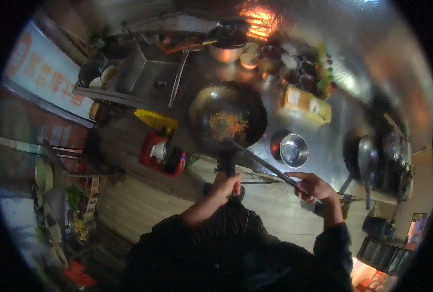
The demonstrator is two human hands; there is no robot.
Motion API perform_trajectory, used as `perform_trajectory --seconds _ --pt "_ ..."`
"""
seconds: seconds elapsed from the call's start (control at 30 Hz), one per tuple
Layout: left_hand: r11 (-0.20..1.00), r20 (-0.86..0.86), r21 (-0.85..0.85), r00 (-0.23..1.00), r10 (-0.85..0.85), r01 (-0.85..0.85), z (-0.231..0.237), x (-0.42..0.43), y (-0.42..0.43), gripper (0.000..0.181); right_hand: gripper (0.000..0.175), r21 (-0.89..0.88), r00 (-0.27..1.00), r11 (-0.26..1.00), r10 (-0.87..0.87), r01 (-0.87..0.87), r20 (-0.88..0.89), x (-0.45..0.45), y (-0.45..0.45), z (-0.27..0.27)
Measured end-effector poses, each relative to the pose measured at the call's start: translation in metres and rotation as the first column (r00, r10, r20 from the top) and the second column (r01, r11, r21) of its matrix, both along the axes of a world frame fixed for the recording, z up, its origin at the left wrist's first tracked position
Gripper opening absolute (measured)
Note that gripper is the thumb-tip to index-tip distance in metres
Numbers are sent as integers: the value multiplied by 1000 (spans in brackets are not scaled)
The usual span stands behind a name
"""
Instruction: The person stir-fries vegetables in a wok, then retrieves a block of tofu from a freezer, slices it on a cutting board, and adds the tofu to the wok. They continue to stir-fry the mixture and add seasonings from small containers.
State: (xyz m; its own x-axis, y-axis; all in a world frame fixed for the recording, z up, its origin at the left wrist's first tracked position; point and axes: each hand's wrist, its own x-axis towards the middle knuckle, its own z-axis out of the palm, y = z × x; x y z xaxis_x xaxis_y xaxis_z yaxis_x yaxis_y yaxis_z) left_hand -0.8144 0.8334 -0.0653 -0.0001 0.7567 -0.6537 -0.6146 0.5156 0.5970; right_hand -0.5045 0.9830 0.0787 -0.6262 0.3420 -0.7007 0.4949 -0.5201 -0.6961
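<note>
A dark wok (205,104) stands on the range before me, with shredded orange and greenish food (227,125) in its bowl. My left hand (228,188) is closed around the wok's dark handle, on the side nearest my body. In my right hand (310,187), to the right, is the long metal handle of a ladle or wok spatula (265,164). That utensil slants up and left into the wok, and its working end is hidden or blurred at the food. On the steel counter right of the wok sits a round metal bowl (293,150), touched by neither hand.
Several seasoning containers (269,65) stand behind the wok, near a yellowish box (306,106). More pans (368,160) lie at the right. A steel sink (154,76) is at the upper left; a red bin (161,155) stands below it. Bright orange light glows at the back.
</note>
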Motion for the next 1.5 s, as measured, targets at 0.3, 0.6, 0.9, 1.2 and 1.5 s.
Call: perform_trajectory --seconds 0.3,0.6,0.9,1.2,1.5 --pt "977 -245 172 966 -83 128 -77 -33 -68 22 54 637 990 770 -101 18 95 -73 -12 -89" --pt "979 -182 153 978 -106 135 -35 -54 -22 17 57 265 1000 964 -24 28 -16 -58 -31 -52" --pt "964 -199 236 977 -78 125 -70 -46 -60 13 52 824 986 564 -108 -45 128 -119 -33 -107" --pt "976 -190 121 969 -157 182 -56 -75 -17 17 58 457 977 874 -207 165 42 -100 -68 -97" --pt "980 -471 -93 860 -197 173 -64 -94 29 32 52 764 998 643 -62 49 -12 -127 0 -196"
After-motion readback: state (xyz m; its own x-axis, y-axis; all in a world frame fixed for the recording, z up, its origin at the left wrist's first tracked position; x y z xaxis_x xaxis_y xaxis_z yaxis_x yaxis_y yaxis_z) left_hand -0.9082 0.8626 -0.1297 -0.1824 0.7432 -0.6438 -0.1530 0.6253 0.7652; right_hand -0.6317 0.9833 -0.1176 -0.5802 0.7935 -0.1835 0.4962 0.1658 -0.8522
